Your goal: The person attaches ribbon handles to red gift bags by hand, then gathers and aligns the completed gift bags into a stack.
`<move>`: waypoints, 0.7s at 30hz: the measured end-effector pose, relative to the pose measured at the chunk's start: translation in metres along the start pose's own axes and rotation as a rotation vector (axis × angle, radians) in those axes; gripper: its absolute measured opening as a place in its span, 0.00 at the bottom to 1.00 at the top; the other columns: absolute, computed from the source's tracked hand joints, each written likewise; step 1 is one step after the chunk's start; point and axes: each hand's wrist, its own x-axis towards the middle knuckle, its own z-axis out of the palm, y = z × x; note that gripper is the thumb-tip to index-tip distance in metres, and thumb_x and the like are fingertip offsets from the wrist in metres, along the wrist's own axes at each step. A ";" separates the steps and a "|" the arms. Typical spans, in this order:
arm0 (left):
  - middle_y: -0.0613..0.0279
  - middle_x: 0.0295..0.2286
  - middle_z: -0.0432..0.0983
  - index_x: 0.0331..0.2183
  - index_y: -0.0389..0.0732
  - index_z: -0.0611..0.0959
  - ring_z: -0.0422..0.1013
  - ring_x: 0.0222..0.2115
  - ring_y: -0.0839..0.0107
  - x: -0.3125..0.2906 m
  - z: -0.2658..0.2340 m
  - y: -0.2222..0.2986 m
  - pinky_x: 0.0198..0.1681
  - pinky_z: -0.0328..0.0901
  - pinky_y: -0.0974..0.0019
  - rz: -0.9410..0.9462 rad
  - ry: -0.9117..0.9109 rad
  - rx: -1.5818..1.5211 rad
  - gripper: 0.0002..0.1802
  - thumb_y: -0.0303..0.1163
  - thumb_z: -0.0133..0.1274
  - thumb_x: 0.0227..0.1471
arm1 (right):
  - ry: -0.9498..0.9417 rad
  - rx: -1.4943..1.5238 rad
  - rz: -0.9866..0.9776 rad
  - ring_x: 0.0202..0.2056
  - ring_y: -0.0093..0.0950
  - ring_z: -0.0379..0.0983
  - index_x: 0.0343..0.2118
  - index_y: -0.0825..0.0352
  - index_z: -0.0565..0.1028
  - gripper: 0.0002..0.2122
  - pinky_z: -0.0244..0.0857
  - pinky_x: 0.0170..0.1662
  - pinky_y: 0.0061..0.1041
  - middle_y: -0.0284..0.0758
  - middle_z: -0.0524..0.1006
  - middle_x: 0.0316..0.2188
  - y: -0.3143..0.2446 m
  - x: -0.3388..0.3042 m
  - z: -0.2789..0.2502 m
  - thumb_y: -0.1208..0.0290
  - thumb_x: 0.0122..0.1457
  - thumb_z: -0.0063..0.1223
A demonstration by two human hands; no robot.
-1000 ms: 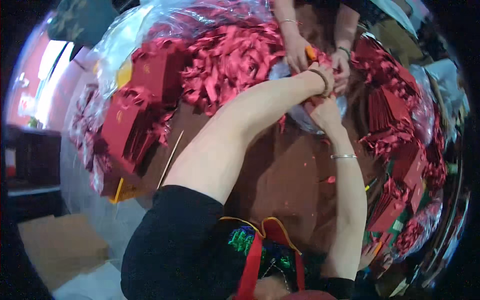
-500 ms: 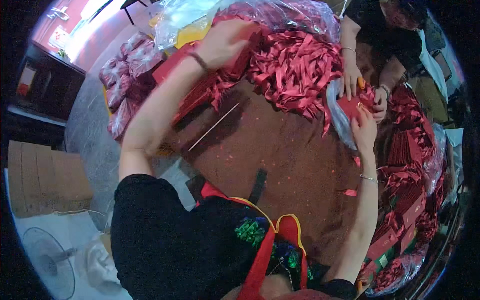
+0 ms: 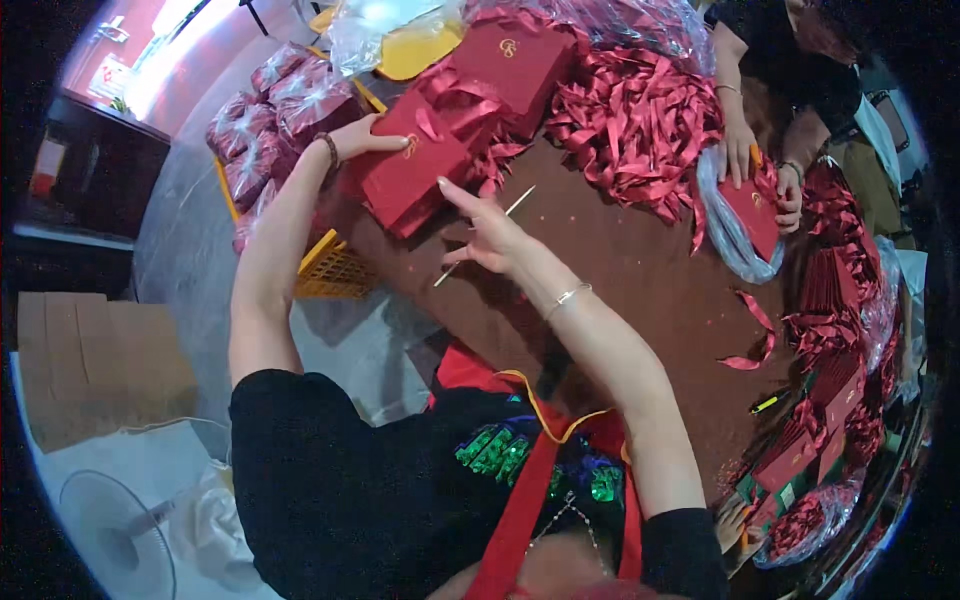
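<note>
A stack of flat dark-red gift bags (image 3: 405, 188) with a gold mark and satin ribbon handles lies at the left part of the brown table. My left hand (image 3: 365, 142) grips its far left edge, thumb on top, the other fingers mostly hidden behind it. My right hand (image 3: 488, 235) is open just right of the stack, fingers spread; one fingertip is at the stack's near right corner. A thin pale stick (image 3: 521, 200) lies on the table and passes beneath the right hand.
Behind stands another red bag stack (image 3: 515, 60); right of it is a ribbon heap (image 3: 635, 130). A co-worker's hands (image 3: 740, 150) hold a red bag (image 3: 750, 220) in clear plastic. A yellow crate (image 3: 335, 268) with wrapped bundles stands left. A yellow cutter (image 3: 770, 402) lies right.
My right hand has left the co-worker's plastic-wrapped bag and come left beside the stack. My left hand has drawn back from the far stack to the nearer stack's edge.
</note>
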 end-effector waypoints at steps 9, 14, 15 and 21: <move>0.62 0.45 0.66 0.53 0.40 0.59 0.65 0.44 0.70 -0.027 0.008 -0.007 0.49 0.59 0.63 -0.126 -0.252 -0.455 0.41 0.37 0.60 0.40 | 0.010 -0.114 -0.070 0.54 0.37 0.56 0.57 0.58 0.49 0.28 0.46 0.52 0.56 0.32 0.56 0.56 0.018 0.036 0.000 0.54 0.57 0.43; 0.59 0.41 0.69 0.49 0.37 0.64 0.67 0.41 0.67 -0.057 0.021 0.002 0.45 0.63 0.62 0.111 0.041 -0.510 0.33 0.30 0.58 0.40 | -0.053 -0.262 -0.240 0.52 0.29 0.58 0.56 0.59 0.49 0.28 0.57 0.49 0.40 0.32 0.59 0.53 0.040 0.049 -0.005 0.59 0.56 0.45; 0.59 0.41 0.68 0.48 0.37 0.64 0.67 0.41 0.66 -0.069 0.021 0.009 0.45 0.63 0.62 0.221 0.076 -0.490 0.32 0.29 0.57 0.40 | 0.015 -0.371 -0.318 0.51 0.28 0.59 0.56 0.61 0.49 0.28 0.59 0.49 0.35 0.34 0.59 0.53 0.050 0.065 -0.007 0.61 0.56 0.46; 0.57 0.42 0.68 0.51 0.36 0.61 0.67 0.41 0.64 -0.121 0.024 0.116 0.45 0.63 0.63 0.267 0.163 -0.183 0.37 0.21 0.55 0.37 | -0.007 -0.331 -0.736 0.57 0.30 0.47 0.56 0.68 0.53 0.29 0.39 0.59 0.28 0.41 0.55 0.55 0.018 -0.037 0.022 0.63 0.54 0.49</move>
